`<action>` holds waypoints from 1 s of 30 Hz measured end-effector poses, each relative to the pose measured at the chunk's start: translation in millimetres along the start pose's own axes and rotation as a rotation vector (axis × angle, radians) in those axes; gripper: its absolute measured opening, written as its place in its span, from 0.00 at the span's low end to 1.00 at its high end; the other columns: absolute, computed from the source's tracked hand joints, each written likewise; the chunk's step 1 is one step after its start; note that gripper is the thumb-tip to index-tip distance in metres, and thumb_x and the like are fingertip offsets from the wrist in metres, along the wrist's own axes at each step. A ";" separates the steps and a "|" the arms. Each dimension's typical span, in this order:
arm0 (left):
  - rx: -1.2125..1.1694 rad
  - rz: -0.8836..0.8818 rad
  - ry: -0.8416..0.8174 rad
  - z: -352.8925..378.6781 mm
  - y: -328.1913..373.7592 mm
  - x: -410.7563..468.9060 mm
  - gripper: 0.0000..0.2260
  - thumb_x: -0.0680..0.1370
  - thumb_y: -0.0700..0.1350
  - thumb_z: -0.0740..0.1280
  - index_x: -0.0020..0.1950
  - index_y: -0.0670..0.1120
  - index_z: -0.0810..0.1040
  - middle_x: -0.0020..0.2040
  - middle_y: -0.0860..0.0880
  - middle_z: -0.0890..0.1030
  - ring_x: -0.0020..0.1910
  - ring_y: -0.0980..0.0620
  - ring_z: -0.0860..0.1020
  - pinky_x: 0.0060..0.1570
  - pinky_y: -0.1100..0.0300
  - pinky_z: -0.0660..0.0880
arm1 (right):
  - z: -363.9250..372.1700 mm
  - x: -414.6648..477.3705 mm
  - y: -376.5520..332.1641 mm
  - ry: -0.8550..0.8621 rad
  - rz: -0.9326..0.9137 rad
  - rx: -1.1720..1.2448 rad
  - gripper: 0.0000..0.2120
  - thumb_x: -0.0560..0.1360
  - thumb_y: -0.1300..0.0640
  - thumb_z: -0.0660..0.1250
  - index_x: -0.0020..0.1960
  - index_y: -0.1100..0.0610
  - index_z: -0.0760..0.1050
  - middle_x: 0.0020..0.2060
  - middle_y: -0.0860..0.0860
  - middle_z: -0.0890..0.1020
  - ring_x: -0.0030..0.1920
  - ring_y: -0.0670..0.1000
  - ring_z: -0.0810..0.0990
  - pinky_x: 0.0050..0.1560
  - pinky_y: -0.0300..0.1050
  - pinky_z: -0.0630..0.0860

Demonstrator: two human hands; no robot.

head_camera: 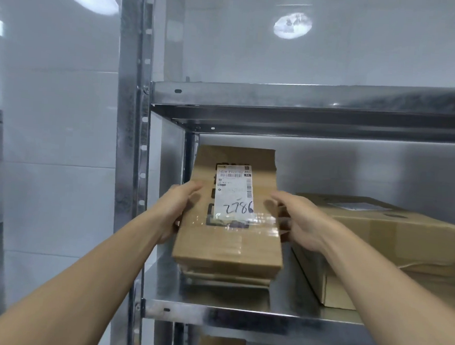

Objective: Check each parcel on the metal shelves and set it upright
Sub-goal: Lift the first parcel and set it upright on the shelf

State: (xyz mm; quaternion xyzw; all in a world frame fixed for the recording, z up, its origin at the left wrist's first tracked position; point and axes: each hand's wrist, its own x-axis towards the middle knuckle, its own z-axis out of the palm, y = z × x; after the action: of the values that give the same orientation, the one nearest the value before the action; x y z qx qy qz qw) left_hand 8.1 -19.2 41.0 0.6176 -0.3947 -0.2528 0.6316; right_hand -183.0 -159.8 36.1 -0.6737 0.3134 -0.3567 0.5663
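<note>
The flat cardboard parcel point(229, 242) marked 2786 is on the metal shelf point(238, 314), at 9 o'clock from the big box point(391, 232). The left grip point(176, 209) and right grip point(303, 220) each hold one side edge. It looks light and stiff; its tape looks slippery.

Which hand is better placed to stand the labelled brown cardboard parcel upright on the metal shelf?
Probably the left hand: it plainly grips the left edge of the brown cardboard parcel, while the right hand is crowded by the large cardboard box beside it.
</note>
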 end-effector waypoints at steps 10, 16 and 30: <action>-0.215 0.012 0.002 -1.4 -25.0 -19.2 0.26 0.81 0.68 0.50 0.40 0.48 0.71 0.26 0.53 0.77 0.23 0.55 0.76 0.36 0.54 0.73 | -8.4 -17.0 5.4 -0.051 0.068 0.181 0.34 0.76 0.25 0.50 0.72 0.44 0.69 0.54 0.65 0.84 0.52 0.63 0.85 0.50 0.61 0.83; -0.204 -0.059 -0.003 -3.0 -24.7 -21.4 0.31 0.79 0.71 0.49 0.54 0.45 0.75 0.29 0.49 0.78 0.27 0.52 0.77 0.39 0.50 0.80 | -10.3 -16.3 5.4 -0.037 0.117 0.090 0.36 0.73 0.22 0.48 0.67 0.45 0.71 0.58 0.66 0.82 0.56 0.67 0.83 0.59 0.69 0.77; 0.218 -0.195 0.012 -13.9 64.5 12.9 0.19 0.80 0.58 0.64 0.36 0.47 0.69 0.29 0.47 0.79 0.40 0.45 0.82 0.39 0.53 0.77 | -4.0 14.2 -74.7 -0.014 0.291 -0.043 0.33 0.72 0.34 0.70 0.64 0.59 0.72 0.59 0.64 0.80 0.55 0.67 0.82 0.58 0.77 0.72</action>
State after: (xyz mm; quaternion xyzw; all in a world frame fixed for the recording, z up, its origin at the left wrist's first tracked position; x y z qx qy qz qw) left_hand 15.8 -14.5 107.6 0.7194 -0.3543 -0.2648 0.5355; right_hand -177.2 -161.5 112.0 -0.6355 0.4116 -0.2593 0.5996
